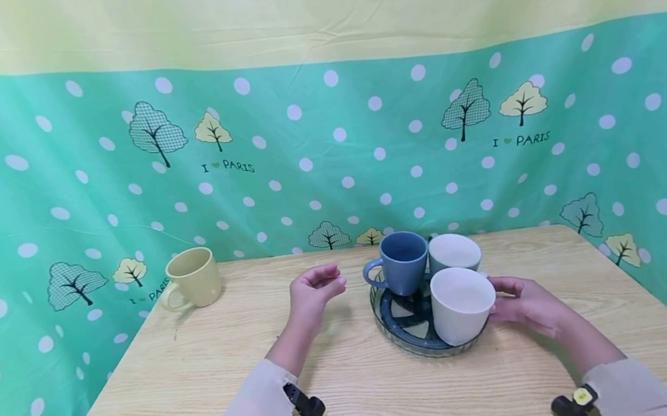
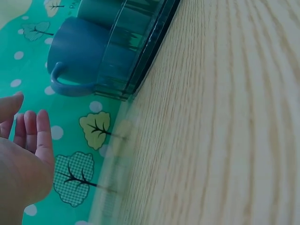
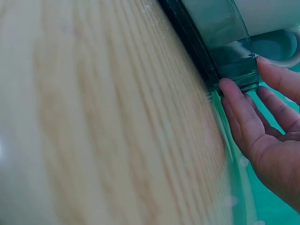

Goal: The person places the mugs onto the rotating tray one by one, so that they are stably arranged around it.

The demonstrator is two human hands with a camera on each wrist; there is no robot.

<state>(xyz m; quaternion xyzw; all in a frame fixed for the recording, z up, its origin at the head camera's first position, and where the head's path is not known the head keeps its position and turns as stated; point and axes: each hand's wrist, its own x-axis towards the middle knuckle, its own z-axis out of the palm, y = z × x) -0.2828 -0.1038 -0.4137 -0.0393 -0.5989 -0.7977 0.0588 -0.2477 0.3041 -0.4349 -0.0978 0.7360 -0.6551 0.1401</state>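
1. Relaxed right hand touches the clear tray at its fingertips.
2. Left hand hangs loose, holding nothing, apart from it.
3. Probably stiff, slick, heavy with mugs: best held low, opposite sides.

Right of centre, a tray holds three mugs — right hand at its right edge, left hand between it and a fourth mug, centre left.
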